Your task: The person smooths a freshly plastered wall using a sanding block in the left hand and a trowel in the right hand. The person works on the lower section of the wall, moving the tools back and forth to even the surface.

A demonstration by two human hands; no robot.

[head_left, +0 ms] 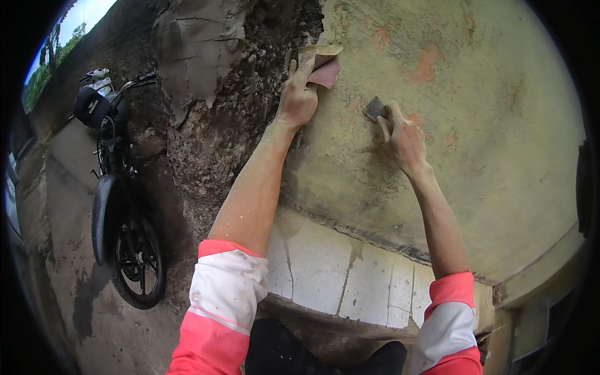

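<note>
My left hand [296, 99] is raised against the edge of the yellow-green painted wall [475, 169], closed on a folded, curling sheet that looks like sandpaper [326, 72], tan on one side and pinkish on the other. To its right, my right hand [405, 139] pinches a small dark grey square piece [375, 109] between thumb and fingers, close to the wall. Whether that piece is a scraper blade or an abrasive pad I cannot tell. Around it the paint is worn, with orange patches [424, 65] showing. Pale dust coats both hands and forearms.
Rough broken masonry [209, 147] borders the wall on the left. A ledge of cracked white tiles [319, 275] runs below the wall, in front of my knees. A black motorcycle [115, 181] stands at the left on the concrete ground [69, 250].
</note>
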